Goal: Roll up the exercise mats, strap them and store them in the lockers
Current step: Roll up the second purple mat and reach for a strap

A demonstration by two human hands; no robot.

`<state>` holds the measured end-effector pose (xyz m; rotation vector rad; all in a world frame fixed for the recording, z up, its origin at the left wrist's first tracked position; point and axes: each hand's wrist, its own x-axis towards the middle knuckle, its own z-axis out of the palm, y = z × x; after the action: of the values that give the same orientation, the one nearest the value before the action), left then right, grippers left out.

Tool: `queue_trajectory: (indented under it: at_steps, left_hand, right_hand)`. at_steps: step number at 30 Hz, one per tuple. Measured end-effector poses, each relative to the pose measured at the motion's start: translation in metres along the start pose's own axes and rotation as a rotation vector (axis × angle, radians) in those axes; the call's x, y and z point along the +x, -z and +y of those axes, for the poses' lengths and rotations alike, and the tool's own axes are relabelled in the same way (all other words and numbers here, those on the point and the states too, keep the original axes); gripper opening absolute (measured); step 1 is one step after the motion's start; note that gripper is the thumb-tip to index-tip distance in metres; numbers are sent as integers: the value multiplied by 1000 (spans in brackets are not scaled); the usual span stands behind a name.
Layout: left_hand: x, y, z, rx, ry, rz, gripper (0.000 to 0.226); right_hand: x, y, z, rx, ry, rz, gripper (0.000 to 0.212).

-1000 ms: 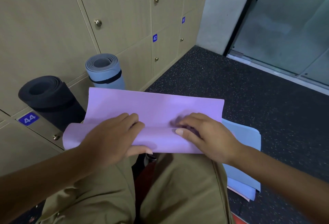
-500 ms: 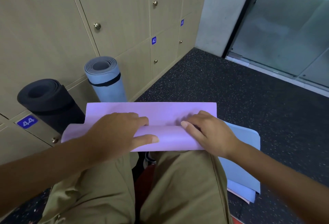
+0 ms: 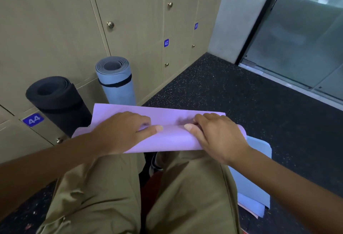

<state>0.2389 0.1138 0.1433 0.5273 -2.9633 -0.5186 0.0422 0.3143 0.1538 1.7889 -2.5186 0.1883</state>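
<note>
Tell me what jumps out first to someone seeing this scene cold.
The purple mat across the person's lap draws the eye, half rolled, with the left hand and right hand curled over the roll. Behind it, a black rolled mat and a strapped grey-blue rolled mat stand on end against the beige lockers. Flat light-blue mats lie on the dark floor to the right.

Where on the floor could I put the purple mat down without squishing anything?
The dark floor is bare between the lockers and the glass door. It's crowded on the left, where the black rolled mat and grey-blue rolled mat stand, and beside the right knee, where flat blue mats lie.
</note>
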Motion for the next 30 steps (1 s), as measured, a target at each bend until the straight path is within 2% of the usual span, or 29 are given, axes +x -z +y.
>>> queue_trajectory:
  at_steps: [3, 5, 7, 10, 14, 17, 20, 23, 28, 30]
  left_hand:
    - [5, 3, -3, -149, 4, -26, 70]
    - [7, 6, -2, -146, 13, -9, 68]
    - [5, 4, -1, -44, -6, 56, 64]
    - [-5, -3, 3, 218, -97, 241, 57]
    - [-14, -13, 4, 473, -223, 330, 65]
    - [-3, -9, 1, 371, -171, 241, 80]
    - [13, 1, -2, 252, -81, 49, 92]
    - [28, 5, -11, 134, -45, -37, 93]
    - [46, 12, -12, 5, 71, -195, 90]
    - [48, 14, -11, -32, 101, -206, 86]
  right_hand:
    - [0, -1, -4, -31, -14, 69, 73]
    - [-1, 0, -8, -12, -39, 55, 69]
    - [-2, -2, -8, 7, -69, -17, 74]
    - [2, -8, -3, 57, -92, -64, 86]
    - [11, -4, -2, 112, -59, -128, 63]
    - [19, -9, 3, 143, -112, -142, 66]
    - [21, -17, 7, 114, -144, 76, 66]
    - [12, -23, 6, 62, -93, 244, 50]
    - [8, -34, 6, 98, -103, 307, 50]
    - [12, -37, 8, 78, -106, 313, 51]
